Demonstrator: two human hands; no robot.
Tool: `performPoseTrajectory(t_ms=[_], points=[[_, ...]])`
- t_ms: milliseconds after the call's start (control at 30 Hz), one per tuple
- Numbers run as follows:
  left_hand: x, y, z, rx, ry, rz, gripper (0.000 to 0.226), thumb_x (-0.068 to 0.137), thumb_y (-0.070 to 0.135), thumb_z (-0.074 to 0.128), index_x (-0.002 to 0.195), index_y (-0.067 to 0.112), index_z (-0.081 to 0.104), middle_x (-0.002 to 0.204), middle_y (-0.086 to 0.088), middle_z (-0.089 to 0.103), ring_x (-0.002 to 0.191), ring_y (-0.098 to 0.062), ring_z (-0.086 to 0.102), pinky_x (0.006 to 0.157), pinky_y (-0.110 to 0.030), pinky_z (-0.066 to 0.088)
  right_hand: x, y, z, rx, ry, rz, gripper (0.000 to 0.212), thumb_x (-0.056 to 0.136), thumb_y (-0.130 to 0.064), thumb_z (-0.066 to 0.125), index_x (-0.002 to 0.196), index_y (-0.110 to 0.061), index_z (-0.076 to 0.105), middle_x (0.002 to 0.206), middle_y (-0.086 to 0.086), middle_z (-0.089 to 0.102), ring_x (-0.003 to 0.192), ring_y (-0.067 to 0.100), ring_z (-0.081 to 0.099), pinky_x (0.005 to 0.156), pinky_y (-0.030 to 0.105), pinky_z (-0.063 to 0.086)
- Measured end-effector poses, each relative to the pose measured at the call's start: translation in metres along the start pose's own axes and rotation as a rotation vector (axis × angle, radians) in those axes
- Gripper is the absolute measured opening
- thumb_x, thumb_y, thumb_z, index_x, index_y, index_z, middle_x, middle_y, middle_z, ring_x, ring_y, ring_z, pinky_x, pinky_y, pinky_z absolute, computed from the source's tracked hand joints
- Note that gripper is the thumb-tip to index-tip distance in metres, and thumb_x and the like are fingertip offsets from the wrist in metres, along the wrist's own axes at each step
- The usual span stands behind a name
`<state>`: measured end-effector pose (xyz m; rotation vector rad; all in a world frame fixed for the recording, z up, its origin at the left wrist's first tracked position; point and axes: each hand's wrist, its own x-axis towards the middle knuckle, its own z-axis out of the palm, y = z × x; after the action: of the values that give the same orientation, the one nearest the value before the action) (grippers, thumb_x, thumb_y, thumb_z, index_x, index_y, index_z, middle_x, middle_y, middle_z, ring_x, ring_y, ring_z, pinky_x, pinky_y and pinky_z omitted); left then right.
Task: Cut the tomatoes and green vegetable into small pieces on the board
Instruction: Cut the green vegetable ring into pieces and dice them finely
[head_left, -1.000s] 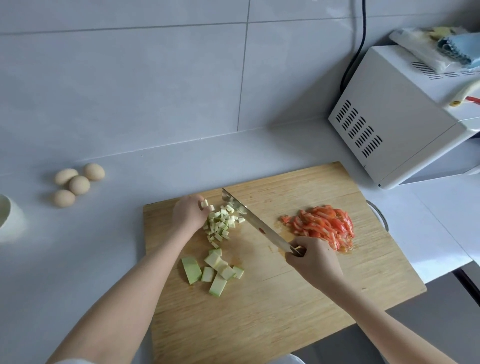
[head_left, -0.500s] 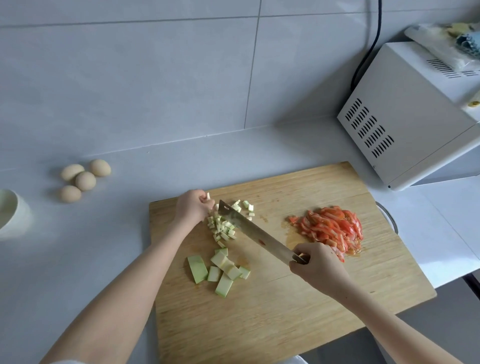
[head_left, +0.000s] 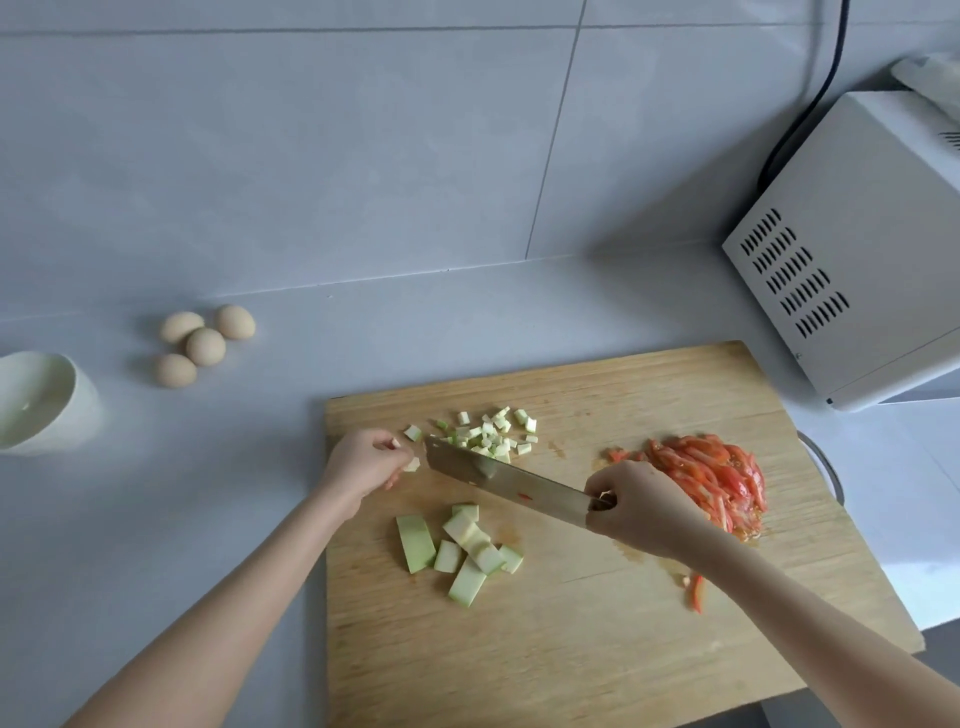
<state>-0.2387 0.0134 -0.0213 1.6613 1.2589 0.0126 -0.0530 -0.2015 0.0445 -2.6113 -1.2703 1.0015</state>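
Observation:
A wooden cutting board (head_left: 597, 649) lies on the counter. My right hand (head_left: 641, 512) grips the handle of a broad knife (head_left: 498, 475), whose blade lies flat-tilted toward the upper left. Small green dice (head_left: 491, 434) are heaped just beyond the blade. My left hand (head_left: 363, 465) sits at the board's left edge, fingers curled, pinching a small pale vegetable bit (head_left: 412, 464) by the blade tip. Larger green slabs (head_left: 457, 548) lie nearer me. A pile of red tomato strips (head_left: 717, 478) sits right of my right hand.
Several eggs (head_left: 202, 340) rest on the counter at left, beside a white bowl (head_left: 39, 402) at the frame edge. A white microwave (head_left: 857, 249) with a black cord stands at the right. A round metal rim (head_left: 826, 467) peeks from under the board's right edge.
The blade has tipped over onto its flat and swung left past the dice. My left hand has drawn back from the dice pile and now pinches a small piece.

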Motion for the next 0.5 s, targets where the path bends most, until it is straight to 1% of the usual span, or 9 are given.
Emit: performPoseTrajectory(t_ms=[67, 133, 200, 233, 267, 300, 367, 400, 500], points=[[-0.001, 0.001, 0.005, -0.06, 0.011, -0.014, 0.01, 0.084, 0.01, 0.062, 0.078, 0.004, 0.067, 0.061, -0.007, 0.063, 0.049, -0.015, 0.053, 0.054, -0.025, 0.044, 0.004, 0.007, -0.003, 0.029, 0.016, 0.023, 0.014, 0.074, -0.017, 0.058, 0.062, -0.023, 0.061, 0.058, -0.001, 0.059, 0.047, 0.011, 0.047, 0.044, 0.024, 0.036], [-0.002, 0.001, 0.012, -0.113, 0.028, -0.039, 0.009, 0.085, 0.011, 0.064, 0.083, 0.003, 0.066, 0.068, -0.01, 0.069, 0.054, -0.016, 0.059, 0.059, -0.027, 0.05, 0.003, 0.012, -0.001, 0.064, 0.026, 0.041, 0.012, 0.076, -0.018, 0.06, 0.065, -0.022, 0.064, 0.06, 0.0, 0.062, 0.047, 0.009, 0.046, 0.045, 0.023, 0.036], [-0.004, 0.002, 0.02, -0.171, 0.056, -0.059, 0.006, 0.084, 0.008, 0.066, 0.083, 0.002, 0.065, 0.07, -0.011, 0.07, 0.057, -0.017, 0.064, 0.067, -0.033, 0.057, -0.001, 0.012, 0.006, 0.093, 0.03, 0.053, 0.015, 0.078, -0.018, 0.06, 0.064, -0.024, 0.062, 0.06, 0.001, 0.064, 0.046, 0.008, 0.046, 0.046, 0.023, 0.039], [-0.005, 0.003, 0.025, -0.196, 0.062, -0.065, 0.006, 0.082, 0.008, 0.068, 0.081, 0.003, 0.065, 0.071, -0.01, 0.07, 0.058, -0.018, 0.066, 0.071, -0.036, 0.057, -0.004, 0.01, 0.011, 0.114, 0.032, 0.056, 0.02, 0.078, -0.017, 0.059, 0.061, -0.026, 0.059, 0.057, 0.001, 0.061, 0.045, 0.008, 0.046, 0.046, 0.022, 0.038], [-0.008, 0.005, 0.029, -0.221, 0.057, -0.069, 0.007, 0.08, 0.009, 0.071, 0.078, 0.004, 0.066, 0.071, -0.009, 0.071, 0.059, -0.018, 0.067, 0.071, -0.035, 0.058, -0.009, 0.008, 0.016, 0.142, 0.035, 0.058, 0.024, 0.079, -0.016, 0.059, 0.057, -0.028, 0.056, 0.053, 0.0, 0.057, 0.045, 0.007, 0.045, 0.045, 0.021, 0.036], [-0.011, 0.007, 0.033, -0.25, 0.048, -0.072, 0.01, 0.078, 0.011, 0.074, 0.076, 0.005, 0.066, 0.072, -0.007, 0.071, 0.059, -0.017, 0.068, 0.068, -0.031, 0.058, -0.014, 0.005, 0.02, 0.172, 0.047, 0.06, 0.027, 0.078, -0.015, 0.058, 0.055, -0.028, 0.053, 0.05, -0.002, 0.053, 0.044, 0.007, 0.043, 0.044, 0.021, 0.034], [-0.017, 0.01, 0.042, -0.255, 0.061, -0.071, 0.015, 0.078, 0.016, 0.074, 0.074, 0.004, 0.066, 0.07, -0.004, 0.07, 0.055, -0.014, 0.068, 0.056, -0.02, 0.054, -0.023, 0.001, 0.027, 0.22, 0.084, 0.076, 0.027, 0.078, -0.014, 0.057, 0.054, -0.026, 0.053, 0.048, -0.005, 0.048, 0.043, 0.007, 0.04, 0.043, 0.021, 0.03], [-0.02, 0.01, 0.046, -0.217, 0.087, -0.061, 0.018, 0.081, 0.017, 0.072, 0.074, 0.001, 0.066, 0.068, -0.004, 0.07, 0.053, -0.013, 0.067, 0.053, -0.019, 0.053, -0.027, 0.0, 0.03, 0.234, 0.098, 0.085, 0.024, 0.078, -0.014, 0.056, 0.056, -0.024, 0.055, 0.049, -0.005, 0.048, 0.043, 0.007, 0.039, 0.044, 0.021, 0.029], [-0.025, 0.006, 0.053, -0.144, 0.158, -0.033, 0.023, 0.084, 0.018, 0.068, 0.072, -0.002, 0.066, 0.065, -0.006, 0.068, 0.049, -0.014, 0.066, 0.06, -0.033, 0.057, -0.033, -0.003, 0.036, 0.221, 0.096, 0.106, 0.02, 0.08, -0.018, 0.055, 0.061, -0.023, 0.057, 0.05, -0.005, 0.051, 0.043, 0.008, 0.04, 0.043, 0.02, 0.029]])
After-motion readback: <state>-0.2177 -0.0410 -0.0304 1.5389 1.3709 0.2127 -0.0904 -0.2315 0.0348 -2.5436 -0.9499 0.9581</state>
